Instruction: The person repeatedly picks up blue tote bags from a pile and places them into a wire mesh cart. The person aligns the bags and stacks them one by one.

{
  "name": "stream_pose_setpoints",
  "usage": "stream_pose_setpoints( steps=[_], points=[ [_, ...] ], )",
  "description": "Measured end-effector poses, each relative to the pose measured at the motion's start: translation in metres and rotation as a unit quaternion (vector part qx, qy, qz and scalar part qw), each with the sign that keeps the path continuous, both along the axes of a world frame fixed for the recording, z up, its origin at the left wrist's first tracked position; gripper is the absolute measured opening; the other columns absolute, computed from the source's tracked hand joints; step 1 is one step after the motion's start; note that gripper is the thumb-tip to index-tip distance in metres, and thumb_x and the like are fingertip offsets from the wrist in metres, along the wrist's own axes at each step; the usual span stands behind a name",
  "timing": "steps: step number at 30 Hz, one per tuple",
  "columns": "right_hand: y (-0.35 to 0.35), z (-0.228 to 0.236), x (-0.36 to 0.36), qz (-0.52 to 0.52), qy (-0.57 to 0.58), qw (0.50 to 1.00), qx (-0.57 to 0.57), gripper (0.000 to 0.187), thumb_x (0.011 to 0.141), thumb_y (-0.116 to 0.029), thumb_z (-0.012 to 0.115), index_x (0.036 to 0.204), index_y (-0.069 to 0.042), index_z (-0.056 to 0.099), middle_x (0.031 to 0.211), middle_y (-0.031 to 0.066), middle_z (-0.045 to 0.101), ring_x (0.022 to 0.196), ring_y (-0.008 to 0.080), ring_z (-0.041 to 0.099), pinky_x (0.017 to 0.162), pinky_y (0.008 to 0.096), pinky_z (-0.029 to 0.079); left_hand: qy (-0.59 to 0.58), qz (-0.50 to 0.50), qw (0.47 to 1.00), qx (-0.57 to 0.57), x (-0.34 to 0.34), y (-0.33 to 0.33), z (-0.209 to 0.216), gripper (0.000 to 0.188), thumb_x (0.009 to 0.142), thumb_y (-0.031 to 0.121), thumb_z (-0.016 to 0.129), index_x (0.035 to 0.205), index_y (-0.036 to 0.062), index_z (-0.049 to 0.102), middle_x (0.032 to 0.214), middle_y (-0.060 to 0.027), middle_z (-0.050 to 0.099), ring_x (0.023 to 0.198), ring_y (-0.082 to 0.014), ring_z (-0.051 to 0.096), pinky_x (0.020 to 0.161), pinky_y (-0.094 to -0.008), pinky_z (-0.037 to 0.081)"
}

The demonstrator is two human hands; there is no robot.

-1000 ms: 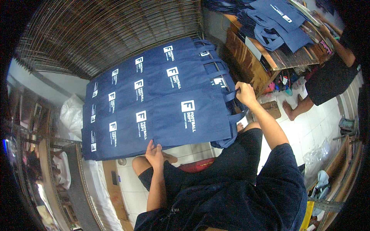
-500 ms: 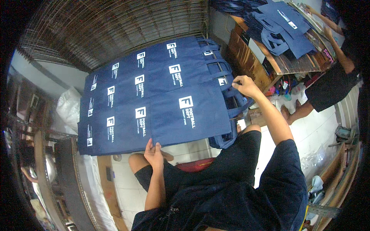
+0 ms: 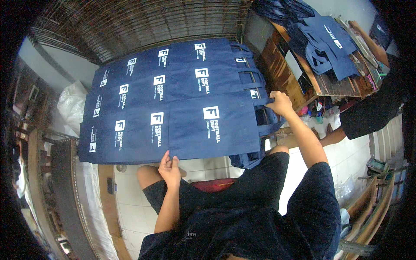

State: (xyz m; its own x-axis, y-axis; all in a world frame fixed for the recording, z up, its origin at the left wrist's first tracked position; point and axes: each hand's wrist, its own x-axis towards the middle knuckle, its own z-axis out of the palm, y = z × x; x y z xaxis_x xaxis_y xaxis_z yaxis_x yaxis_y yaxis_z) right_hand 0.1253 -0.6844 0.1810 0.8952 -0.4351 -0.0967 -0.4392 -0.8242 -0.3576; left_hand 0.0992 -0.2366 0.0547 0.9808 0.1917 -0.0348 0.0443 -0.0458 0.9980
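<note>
Rows of overlapping navy blue tote bags (image 3: pixel 186 125) with white prints lie spread in front of me, their loop handles toward the right. At the nearest bag's front edge, my left hand (image 3: pixel 170 168) is closed, thumb and fingers pinching the cloth near its lower corner. My right hand (image 3: pixel 281 105) is closed around the handle (image 3: pixel 271 128) of that same bag, at its right end. The fingertips there are partly hidden by the strap. More handles (image 3: pixel 247 65) hang over slats beyond it.
At the upper right, a wooden table (image 3: pixel 327 89) bears more blue bags (image 3: pixel 329 43), with another person's arm (image 3: pixel 368 41) beside it. A slatted rack (image 3: pixel 143 26) stands behind the bags. A clear plastic bag (image 3: pixel 71 104) sits at left, wooden shelving (image 3: pixel 65 186) nearer.
My right hand has moved onto the nearest bag's handle and closed on it. My left hand stays at the front edge. The whole view has shifted slightly.
</note>
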Motion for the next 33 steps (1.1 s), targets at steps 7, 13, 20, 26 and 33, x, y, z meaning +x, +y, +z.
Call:
stream_pose_setpoints(
  steps=[7,13,20,26,33],
  points=[
    [-0.030,0.008,0.001,0.085,-0.008,0.976,0.200,0.049,0.059,-0.006,0.080,0.103,-0.004,0.059,0.080,0.0067,0.060,0.068,0.0142,0.055,0.057,0.0285,0.047,0.005,-0.003,1.000,-0.020,-0.002,-0.002,0.011,0.040,0.082,-0.002,0.061,0.120,-0.0070,0.051,0.100,-0.0174,0.059,0.078,-0.0130,0.060,0.070,-0.0230,0.048],
    [-0.046,-0.016,-0.002,0.035,-0.042,0.983,0.173,0.054,0.058,0.001,0.075,0.109,-0.007,0.060,0.080,0.0059,0.061,0.076,0.0166,0.058,0.069,0.0302,0.049,0.043,0.016,0.998,-0.031,-0.002,-0.005,0.020,0.039,0.081,-0.003,0.061,0.119,-0.0042,0.052,0.097,-0.0124,0.058,0.079,-0.0135,0.061,0.067,-0.0228,0.047],
    [-0.043,-0.042,-0.010,0.007,-0.111,0.965,0.238,0.043,0.063,0.012,0.061,0.102,-0.006,0.060,0.078,0.0017,0.056,0.074,0.0119,0.055,0.067,0.0251,0.046,0.039,0.038,0.998,-0.040,-0.002,0.000,0.015,0.037,0.080,-0.003,0.061,0.116,-0.0009,0.054,0.089,-0.0075,0.054,0.076,-0.0136,0.061,0.066,-0.0240,0.049],
    [-0.051,-0.054,-0.011,-0.013,-0.179,0.943,0.282,0.038,0.067,0.012,0.061,0.102,-0.005,0.060,0.079,0.0023,0.057,0.073,0.0103,0.055,0.066,0.0228,0.046,0.023,0.052,0.996,-0.063,0.003,0.000,0.014,0.033,0.080,-0.003,0.062,0.112,-0.0005,0.056,0.089,-0.0088,0.056,0.071,-0.0164,0.064,0.061,-0.0238,0.049],
    [-0.060,-0.066,0.001,0.008,-0.206,0.945,0.252,0.032,0.071,0.010,0.058,0.100,-0.005,0.060,0.078,0.0021,0.058,0.074,0.0095,0.057,0.066,0.0217,0.045,0.029,0.053,0.997,-0.043,0.003,0.003,0.009,0.032,0.080,-0.003,0.062,0.112,-0.0005,0.056,0.088,-0.0089,0.057,0.071,-0.0161,0.064,0.061,-0.0240,0.050]
  ],
)
